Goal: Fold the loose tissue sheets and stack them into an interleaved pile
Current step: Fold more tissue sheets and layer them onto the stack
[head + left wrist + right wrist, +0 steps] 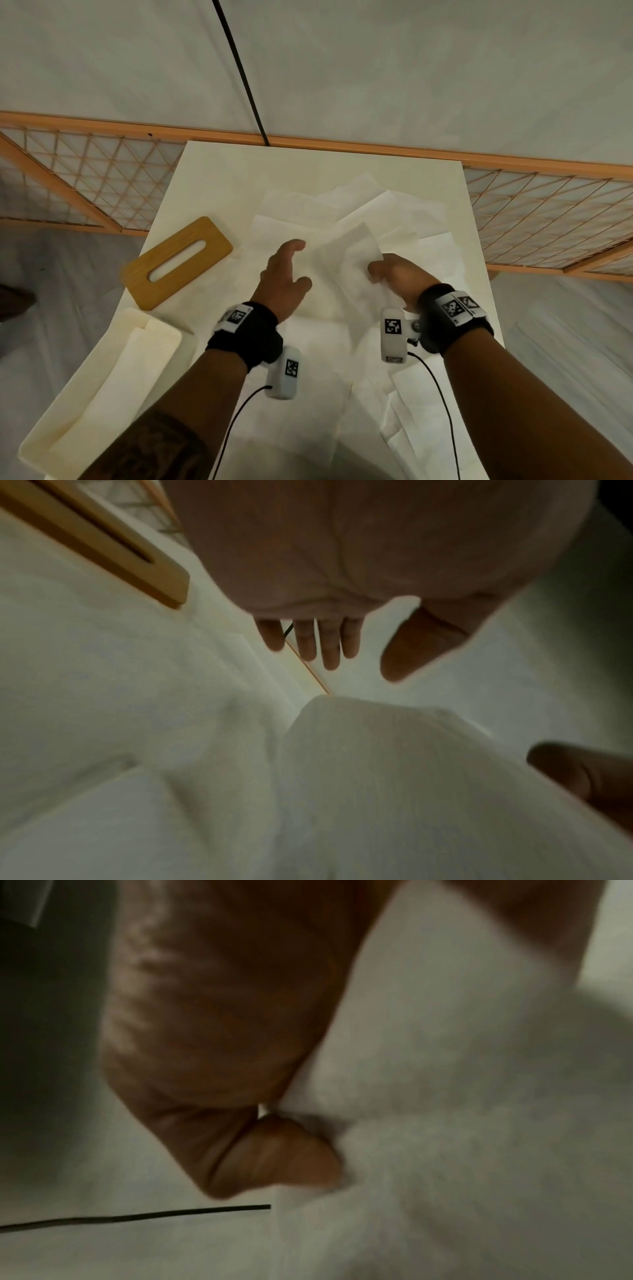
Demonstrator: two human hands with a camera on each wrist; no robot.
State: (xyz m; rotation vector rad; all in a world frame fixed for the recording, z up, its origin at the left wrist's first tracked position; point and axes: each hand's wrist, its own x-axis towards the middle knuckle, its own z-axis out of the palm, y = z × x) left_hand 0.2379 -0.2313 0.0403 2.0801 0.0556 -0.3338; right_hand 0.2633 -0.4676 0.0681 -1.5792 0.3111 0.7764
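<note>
1. Fingers of the right hand [394, 274] curl round a raised tissue sheet [349, 260], pinching its right edge so that it stands up off the table [205, 178].
2. In the right wrist view the right hand's thumb [284, 1153] presses into the white tissue [445, 1096]; the picture is blurred.
3. The left hand [282, 274] hangs just left of the held sheet with its fingers loosely spread and nothing in them; in the left wrist view its fingers [329, 645] point away, straight and apart.
4. Loose tissue sheets [394, 212] lie overlapping across the middle and right of the table, and more lie near the person [308, 394].
5. A wooden lid with a slot [178, 262] lies flat at the left, beside the sheets.
6. A cream box [51, 428] stands at the near left corner with white tissue inside.
7. A wooden lattice frame [102, 185] runs along the far side of the table.
</note>
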